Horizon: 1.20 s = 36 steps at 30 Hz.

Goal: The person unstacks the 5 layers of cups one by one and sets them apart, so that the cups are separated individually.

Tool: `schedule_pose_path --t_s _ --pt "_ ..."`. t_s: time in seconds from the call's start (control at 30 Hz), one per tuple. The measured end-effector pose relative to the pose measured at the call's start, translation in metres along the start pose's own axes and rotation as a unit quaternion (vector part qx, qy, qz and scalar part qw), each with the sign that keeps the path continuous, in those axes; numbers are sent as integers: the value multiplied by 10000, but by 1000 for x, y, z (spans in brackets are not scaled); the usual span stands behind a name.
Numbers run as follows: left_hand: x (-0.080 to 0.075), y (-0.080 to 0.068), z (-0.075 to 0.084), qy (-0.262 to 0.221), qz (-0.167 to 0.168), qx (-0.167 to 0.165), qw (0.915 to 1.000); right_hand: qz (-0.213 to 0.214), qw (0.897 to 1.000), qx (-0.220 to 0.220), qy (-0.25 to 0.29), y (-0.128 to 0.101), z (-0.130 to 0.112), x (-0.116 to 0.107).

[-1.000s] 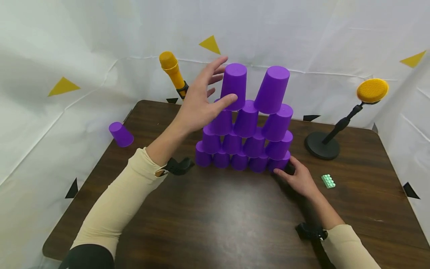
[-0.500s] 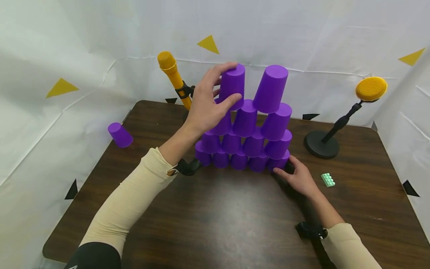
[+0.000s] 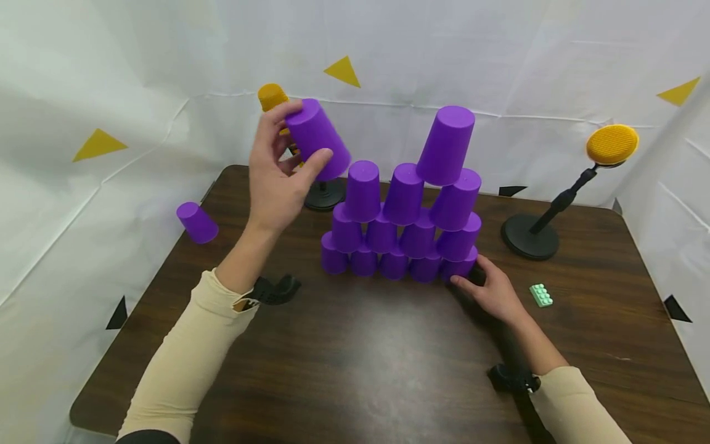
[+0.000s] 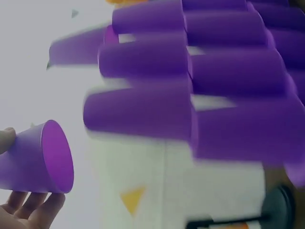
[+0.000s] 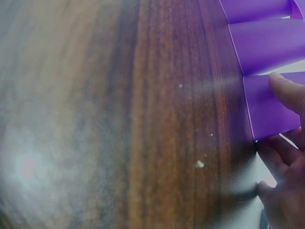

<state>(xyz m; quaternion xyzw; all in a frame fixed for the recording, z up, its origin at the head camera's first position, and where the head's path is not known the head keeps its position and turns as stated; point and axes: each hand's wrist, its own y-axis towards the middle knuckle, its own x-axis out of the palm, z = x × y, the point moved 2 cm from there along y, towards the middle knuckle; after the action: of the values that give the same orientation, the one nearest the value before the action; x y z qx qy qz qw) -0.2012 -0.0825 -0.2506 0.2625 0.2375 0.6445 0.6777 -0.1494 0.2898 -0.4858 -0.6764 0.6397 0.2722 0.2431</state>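
A pyramid of upturned purple cups (image 3: 405, 222) stands on the dark wooden table (image 3: 360, 357). One cup (image 3: 446, 145) tops its right side. My left hand (image 3: 277, 172) grips another purple cup (image 3: 317, 139), tilted, in the air up and left of the stack; the left wrist view shows this cup (image 4: 35, 160) with its open mouth facing the blurred pyramid (image 4: 190, 95). My right hand (image 3: 490, 293) rests on the table, fingers touching the bottom-right cup (image 3: 457, 266). In the right wrist view those fingers (image 5: 286, 90) hold that cup (image 5: 271, 107).
A lone purple cup (image 3: 197, 222) lies on the white cloth left of the table. A yellow microphone (image 3: 272, 98) on a black base (image 3: 324, 194) stands behind my left hand. A yellow disc on a stand (image 3: 554, 197) stands at right, with a small green brick (image 3: 541, 295) near it.
My left hand closed round the top-left cup of the pyramid and lifted it off, up and to the left. The right hand stayed at the bottom-right cup.
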Motion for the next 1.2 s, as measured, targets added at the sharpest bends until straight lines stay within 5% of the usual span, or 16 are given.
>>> schedule_pose_path --t_s 0.2,0.4,0.6,0.8,0.9,1.2 --pt "-76 -27 -52 747 1055 -1010 9864 -1 10000 37 3 -1 0 0" --pt "-141 -69 -120 2089 1774 -2027 9401 71 10000 9 -11 -1 0 -1" --pt "-170 -95 -165 3128 1859 -2426 8993 28 10000 54 8 -1 0 -1" --pt "-181 -102 -187 4071 1760 -2684 8551 -30 9999 118 26 -1 0 -1" --pt "-183 -103 -192 4205 1738 -2715 8481 -23 9999 115 26 -2 -2 -1" --pt "-185 -104 -200 4236 1700 -2603 8508 -12 10000 91 35 -1 -3 -1"
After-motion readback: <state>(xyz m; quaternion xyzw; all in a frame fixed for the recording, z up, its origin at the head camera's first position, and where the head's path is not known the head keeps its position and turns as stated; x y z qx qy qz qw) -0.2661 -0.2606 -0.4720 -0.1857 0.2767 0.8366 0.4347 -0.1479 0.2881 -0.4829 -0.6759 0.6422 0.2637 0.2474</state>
